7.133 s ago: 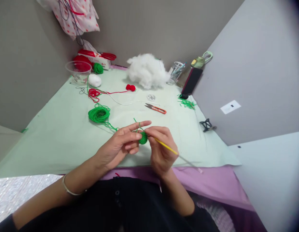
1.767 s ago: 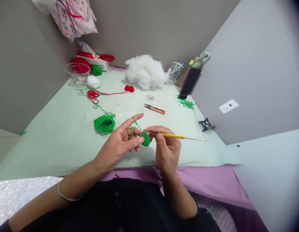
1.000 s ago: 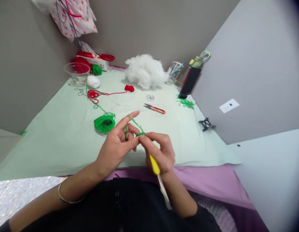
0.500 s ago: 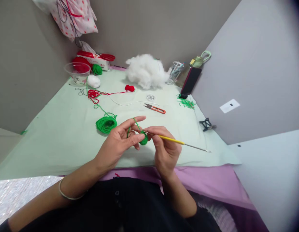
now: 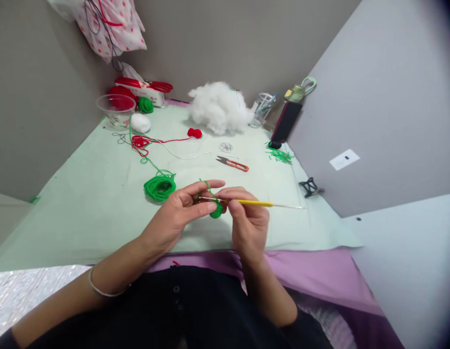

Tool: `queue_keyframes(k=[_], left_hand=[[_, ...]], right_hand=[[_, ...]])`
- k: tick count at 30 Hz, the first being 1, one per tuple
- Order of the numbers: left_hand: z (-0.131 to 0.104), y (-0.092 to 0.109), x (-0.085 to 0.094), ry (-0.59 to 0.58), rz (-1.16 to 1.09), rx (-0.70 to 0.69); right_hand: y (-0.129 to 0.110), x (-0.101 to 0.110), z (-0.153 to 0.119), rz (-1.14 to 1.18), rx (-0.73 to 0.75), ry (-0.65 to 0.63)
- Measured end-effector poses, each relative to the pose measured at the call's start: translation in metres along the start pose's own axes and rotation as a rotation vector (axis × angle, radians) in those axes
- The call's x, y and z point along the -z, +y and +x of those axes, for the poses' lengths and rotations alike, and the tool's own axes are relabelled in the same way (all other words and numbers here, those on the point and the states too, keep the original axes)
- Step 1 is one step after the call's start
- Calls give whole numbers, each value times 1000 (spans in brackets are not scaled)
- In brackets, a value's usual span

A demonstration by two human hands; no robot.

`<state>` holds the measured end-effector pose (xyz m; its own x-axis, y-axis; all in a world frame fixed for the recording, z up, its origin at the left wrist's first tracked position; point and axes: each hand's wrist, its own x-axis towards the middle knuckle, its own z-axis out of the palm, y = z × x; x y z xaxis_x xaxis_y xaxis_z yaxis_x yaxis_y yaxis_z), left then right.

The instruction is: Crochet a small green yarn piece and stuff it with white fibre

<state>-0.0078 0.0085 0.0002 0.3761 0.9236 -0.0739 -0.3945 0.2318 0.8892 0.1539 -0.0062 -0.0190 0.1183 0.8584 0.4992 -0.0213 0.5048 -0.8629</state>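
Even, fairly bright light leaves faint, soft-edged shadows on the tablecloth (image 5: pixel 83 208). Fine detail looks slightly soft; the upper right corner blurs into darkness.

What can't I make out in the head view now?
All in the head view:
Green crocheted piece: partly hidden by the left hand.
Yellow hook handle: partly covered by the right hand.
Small round container: what's inside is too small.
Spotted bag: top cut off by the upper edge.
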Motion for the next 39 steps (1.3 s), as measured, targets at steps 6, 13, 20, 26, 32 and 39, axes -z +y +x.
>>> queue_keyframes(k=[6,13,20,26,32,39], left_hand=[[-2,-2,3,-63,111,-55],[-3,3,2,-32,183,-83],[-7,8,1,24,434,-154],[-7,7,-2,72,594,-302],[-5,-4,4,29,827,-560],[-8,-4,-2,97,480,-326]], right_hand=[[5,2,3,187,-135,39],[0,4,9,222,-150,1],[-5,7,1,122,-54,-27],[-11,10,-3,-154,97,-90],[-17,14,-3,-482,384,-259],[3,7,-16,-763,642,-120]])
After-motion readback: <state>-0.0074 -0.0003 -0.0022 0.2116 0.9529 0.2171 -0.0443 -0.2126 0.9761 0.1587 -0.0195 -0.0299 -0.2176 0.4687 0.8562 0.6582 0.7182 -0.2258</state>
